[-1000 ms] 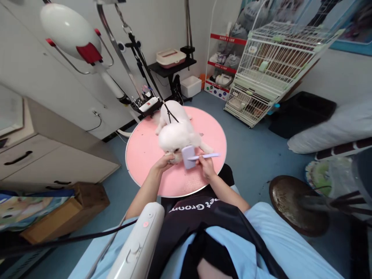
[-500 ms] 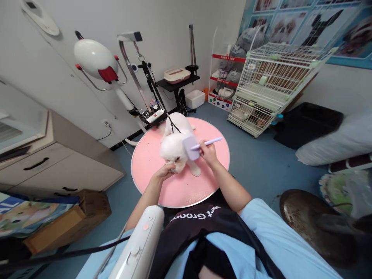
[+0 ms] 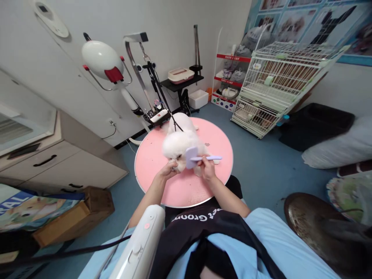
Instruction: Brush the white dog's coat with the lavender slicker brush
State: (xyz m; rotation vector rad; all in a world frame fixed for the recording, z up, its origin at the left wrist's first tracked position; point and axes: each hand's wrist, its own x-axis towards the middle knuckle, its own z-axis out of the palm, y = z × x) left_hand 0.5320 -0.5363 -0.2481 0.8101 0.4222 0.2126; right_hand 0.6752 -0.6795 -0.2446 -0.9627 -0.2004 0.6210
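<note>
A fluffy white dog (image 3: 177, 143) is on the round pink grooming table (image 3: 154, 182), its head toward me. My left hand (image 3: 168, 170) is closed on the dog's muzzle, the fingers partly hidden under the chin. In my right hand (image 3: 207, 169) is the handle of a lilac slicker brush (image 3: 192, 157). The brush head lies against the fur beside the dog's face, its bristle side turned away from me. A black strap (image 3: 167, 102) runs from the metal grooming arm (image 3: 133, 54) down to the dog's neck or back. A white hand-held dryer (image 3: 142, 240) rises in front of my chest.
Beyond the table at left stand a white and red stand dryer (image 3: 101, 60) and a small tool tray (image 3: 158, 115). Drawers (image 3: 52, 159) and a cardboard box (image 3: 78, 217) are at left. Wire cages (image 3: 267, 85) stand at right, with a round brown stool (image 3: 316, 228) nearer me.
My right hand has brought the brush lower, from beside the head to near the cheek and chest. My left hand stays at the muzzle. The camera view has shifted slightly.
</note>
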